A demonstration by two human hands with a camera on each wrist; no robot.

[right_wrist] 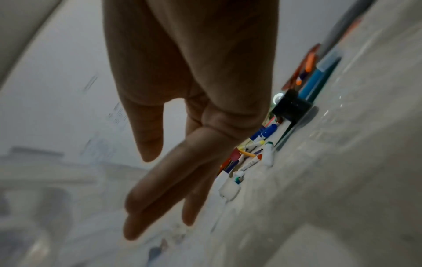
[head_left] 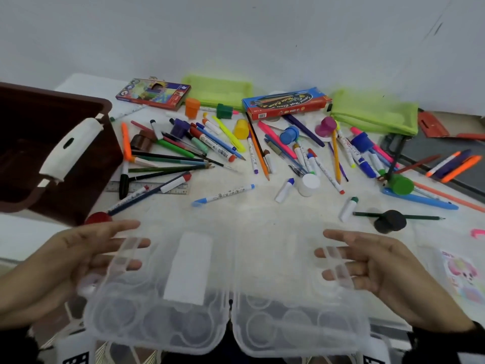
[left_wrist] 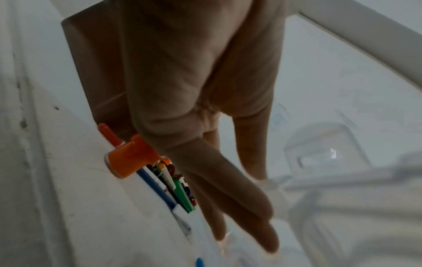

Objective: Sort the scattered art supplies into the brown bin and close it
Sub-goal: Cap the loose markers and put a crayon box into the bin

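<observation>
Meanwhile, sorting waits; the clear lid is between two flat hands.
Left hand and right hand, fingers straight, grip nothing; next, gather markers toward the brown bin.

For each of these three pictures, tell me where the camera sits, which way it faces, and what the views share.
Head: on the person's head, facing forward and down at the table; left hand and right hand, fingers straight, flank a clear lid.
Left wrist: along the left hand, fingers straight, toward scattered pens.
Right wrist: along the right hand toward markers.
Shared: the black stamp shows in the head and right wrist views.
</observation>
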